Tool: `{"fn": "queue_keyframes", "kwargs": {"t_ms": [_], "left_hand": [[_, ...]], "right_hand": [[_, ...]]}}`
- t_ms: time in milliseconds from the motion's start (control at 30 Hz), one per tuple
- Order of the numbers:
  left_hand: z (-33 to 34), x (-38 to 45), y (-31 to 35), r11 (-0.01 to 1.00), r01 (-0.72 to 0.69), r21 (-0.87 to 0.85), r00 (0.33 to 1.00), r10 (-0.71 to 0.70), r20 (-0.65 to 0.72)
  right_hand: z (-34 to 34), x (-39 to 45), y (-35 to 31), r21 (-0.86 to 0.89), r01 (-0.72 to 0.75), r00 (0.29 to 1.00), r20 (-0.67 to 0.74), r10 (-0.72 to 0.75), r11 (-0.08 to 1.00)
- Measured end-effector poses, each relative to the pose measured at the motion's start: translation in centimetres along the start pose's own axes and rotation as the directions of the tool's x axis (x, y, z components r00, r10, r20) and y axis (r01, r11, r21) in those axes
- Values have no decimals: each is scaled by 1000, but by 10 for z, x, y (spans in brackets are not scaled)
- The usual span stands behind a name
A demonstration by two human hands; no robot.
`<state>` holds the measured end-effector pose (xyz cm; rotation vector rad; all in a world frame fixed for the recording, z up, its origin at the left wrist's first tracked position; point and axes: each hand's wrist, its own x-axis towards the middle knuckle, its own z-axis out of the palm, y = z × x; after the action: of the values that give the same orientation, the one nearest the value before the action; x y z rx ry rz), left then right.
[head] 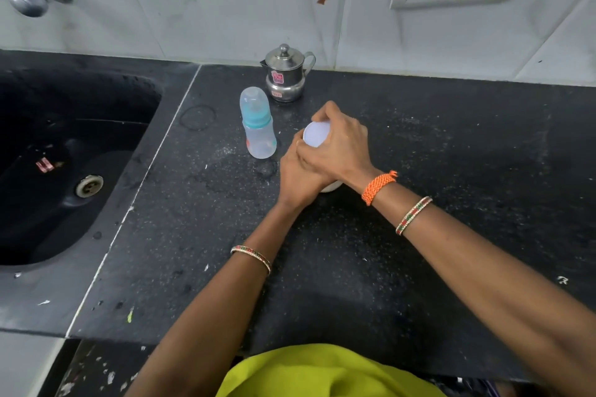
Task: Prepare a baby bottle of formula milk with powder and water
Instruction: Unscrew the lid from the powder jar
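Both hands' grips curl around the white container [316,138]: left hand [298,176] steadies its body, right hand [338,145] clasps the lid; twist gently, keeping it upright on the counter [451,171].

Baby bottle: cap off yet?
No, the baby bottle stands capped on the counter, untouched, while both hands grip the white container.

steel pot [285,74] red stickers, print illegible

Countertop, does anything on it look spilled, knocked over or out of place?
Nothing is knocked over: the baby bottle and steel pot stand upright, capped and lidded. The black countertop has pale specks and a faint ring mark by the sink. Both hands hold the white container.
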<state>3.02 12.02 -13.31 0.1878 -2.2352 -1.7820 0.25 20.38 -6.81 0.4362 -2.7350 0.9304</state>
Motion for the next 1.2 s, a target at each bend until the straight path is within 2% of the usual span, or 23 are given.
{"fn": "queue_keyframes", "kwargs": {"t_ms": [100,200,267,367,433,567,733,833,933,1033,1100,1200], "left_hand": [[1,-4,-1,998,-21,-64,1000,21,-4],[7,-8,-1,994,-10,-106,1000,7,-29],[7,-7,0,997,-9,-80,1000,7,-26],[2,-4,1,999,-7,-48,1000,7,-2],[-3,-2,3,999,-14,-44,1000,16,27],[-9,3,3,999,-41,-30,994,44,104],[-19,11,2,998,-49,39,981,41,192],[-22,11,1,997,-39,64,975,24,219],[-19,12,-3,998,-52,22,972,46,229],[-15,10,-8,998,-32,-47,975,42,218],[-13,7,-10,998,-8,-69,981,22,193],[-15,1,-5,994,8,-110,974,17,228]], "right_hand": [[-3,0,-1,-86,20,998,65,-15,996],[-5,2,-5,-464,50,998,55,-28,884],[-8,4,-7,-540,90,996,63,-66,837],[-10,8,-2,-426,168,984,119,-129,889],[-9,9,2,-358,194,980,108,-166,913],[-10,15,8,-326,297,954,151,-260,898],[-17,29,14,-230,532,833,317,-454,815],[-20,34,15,-204,596,781,374,-500,777],[-20,28,15,-296,542,831,327,-450,786],[-12,13,13,-392,361,932,193,-308,846],[-6,2,11,-352,241,969,142,-203,905],[-6,-3,9,-308,206,973,169,-160,929]]}}
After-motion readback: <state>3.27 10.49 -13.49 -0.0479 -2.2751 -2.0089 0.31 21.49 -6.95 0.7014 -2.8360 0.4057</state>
